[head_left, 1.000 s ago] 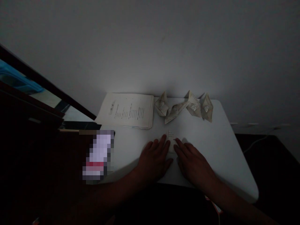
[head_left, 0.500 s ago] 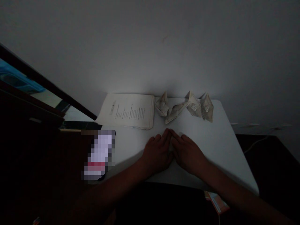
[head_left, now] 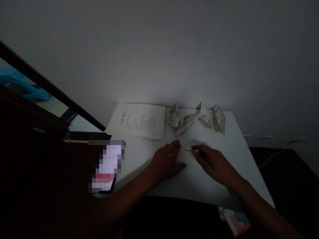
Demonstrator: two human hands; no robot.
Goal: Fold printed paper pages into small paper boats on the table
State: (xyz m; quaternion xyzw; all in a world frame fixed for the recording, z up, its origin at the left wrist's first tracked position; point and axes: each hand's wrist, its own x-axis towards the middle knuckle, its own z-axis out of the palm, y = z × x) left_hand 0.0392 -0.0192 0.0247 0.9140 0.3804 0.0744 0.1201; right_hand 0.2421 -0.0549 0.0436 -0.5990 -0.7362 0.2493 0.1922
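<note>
A small folded piece of paper (head_left: pixel 187 156) with a short dark line of print lies on the white table, between my two hands. My left hand (head_left: pixel 165 161) rests flat on its left part, fingers stretched forward and thumb apart along the near side. Over the right part is my right hand (head_left: pixel 213 164), palm down, its index finger reaching onto the paper and the thumb apart below; the other fingers are curled. Both hands cover the paper's ends. Behind them stand several folded paper boats (head_left: pixel 205 116), made of printed sheets.
A stack of printed sheets (head_left: pixel 137 121) lies at the back left of the white table (head_left: pixel 224 186). A phone (head_left: pixel 108 166) with a blurred-out screen is at the left edge. A wall (head_left: pixel 159 53) rises behind. An orange box (head_left: pixel 236 222) shows below the front edge.
My hands were together at the fingertips, hiding the paper. My right hand has moved to the right, uncovering the printed paper; my left hand has stayed nearly in place. The view has shifted slightly.
</note>
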